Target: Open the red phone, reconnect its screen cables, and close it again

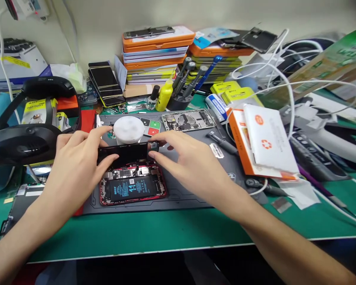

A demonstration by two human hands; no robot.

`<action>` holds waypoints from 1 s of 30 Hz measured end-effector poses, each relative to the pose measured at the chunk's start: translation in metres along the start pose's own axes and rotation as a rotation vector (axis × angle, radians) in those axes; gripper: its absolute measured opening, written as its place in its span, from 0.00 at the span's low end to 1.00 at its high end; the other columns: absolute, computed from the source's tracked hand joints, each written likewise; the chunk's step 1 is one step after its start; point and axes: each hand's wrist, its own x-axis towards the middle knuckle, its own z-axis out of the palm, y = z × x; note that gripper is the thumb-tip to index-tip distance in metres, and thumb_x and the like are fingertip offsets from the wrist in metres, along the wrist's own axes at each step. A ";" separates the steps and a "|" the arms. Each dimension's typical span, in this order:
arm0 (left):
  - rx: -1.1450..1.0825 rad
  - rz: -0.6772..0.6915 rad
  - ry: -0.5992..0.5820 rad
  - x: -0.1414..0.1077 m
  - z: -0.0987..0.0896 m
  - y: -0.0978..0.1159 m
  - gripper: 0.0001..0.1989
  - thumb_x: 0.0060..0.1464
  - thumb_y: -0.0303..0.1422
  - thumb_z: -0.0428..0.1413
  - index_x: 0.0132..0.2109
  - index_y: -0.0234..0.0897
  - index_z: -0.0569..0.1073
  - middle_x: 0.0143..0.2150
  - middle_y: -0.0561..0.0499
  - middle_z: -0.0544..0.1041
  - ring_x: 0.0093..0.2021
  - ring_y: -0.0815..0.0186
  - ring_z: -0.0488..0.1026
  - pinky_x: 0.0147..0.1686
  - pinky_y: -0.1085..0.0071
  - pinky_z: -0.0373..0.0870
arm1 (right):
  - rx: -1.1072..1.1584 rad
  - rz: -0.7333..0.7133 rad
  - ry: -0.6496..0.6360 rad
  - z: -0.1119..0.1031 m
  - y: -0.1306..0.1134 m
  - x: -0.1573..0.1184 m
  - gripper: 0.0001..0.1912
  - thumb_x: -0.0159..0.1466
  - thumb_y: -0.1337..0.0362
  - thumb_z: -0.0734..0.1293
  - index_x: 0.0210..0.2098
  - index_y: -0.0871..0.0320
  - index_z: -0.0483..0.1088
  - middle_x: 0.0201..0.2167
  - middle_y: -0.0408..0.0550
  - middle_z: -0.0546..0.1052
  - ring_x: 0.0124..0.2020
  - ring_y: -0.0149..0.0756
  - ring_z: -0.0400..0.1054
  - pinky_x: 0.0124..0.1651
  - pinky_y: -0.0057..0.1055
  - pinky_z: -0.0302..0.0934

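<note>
A black phone screen stands tilted up along the far long edge of an opened red phone body. My left hand grips the screen's left end between thumb and fingers. At the right end, my right hand pinches the same screen. The phone body lies flat, its black battery with blue print and its circuit board exposed. Whether a cable joins screen and body, I cannot tell. Just behind the screen sits a round white container.
Beneath the phone lies a dark grey work mat on a green table. Another opened phone frame rests behind my right hand. A screwdriver holder stands farther back. An orange-and-white box is at right, a black headset at left.
</note>
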 end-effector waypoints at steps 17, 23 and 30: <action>-0.140 0.016 0.000 -0.008 -0.009 0.009 0.08 0.72 0.38 0.60 0.54 0.44 0.74 0.46 0.51 0.83 0.49 0.54 0.75 0.55 0.54 0.61 | 0.073 0.036 0.048 -0.008 -0.008 -0.016 0.07 0.73 0.63 0.68 0.49 0.53 0.77 0.46 0.46 0.85 0.44 0.41 0.80 0.49 0.37 0.74; -0.150 0.052 -0.033 -0.013 -0.011 0.007 0.08 0.72 0.38 0.60 0.54 0.44 0.77 0.45 0.51 0.84 0.51 0.52 0.75 0.56 0.53 0.60 | 0.062 0.026 0.055 -0.007 -0.011 -0.024 0.07 0.73 0.63 0.68 0.48 0.52 0.77 0.46 0.46 0.85 0.43 0.40 0.80 0.49 0.38 0.76; -0.204 0.065 -0.095 -0.013 -0.015 0.006 0.16 0.74 0.48 0.56 0.55 0.43 0.78 0.50 0.51 0.85 0.50 0.54 0.79 0.57 0.54 0.62 | 0.069 0.013 0.040 -0.009 -0.011 -0.026 0.06 0.73 0.64 0.67 0.47 0.52 0.77 0.45 0.46 0.85 0.42 0.39 0.80 0.48 0.37 0.77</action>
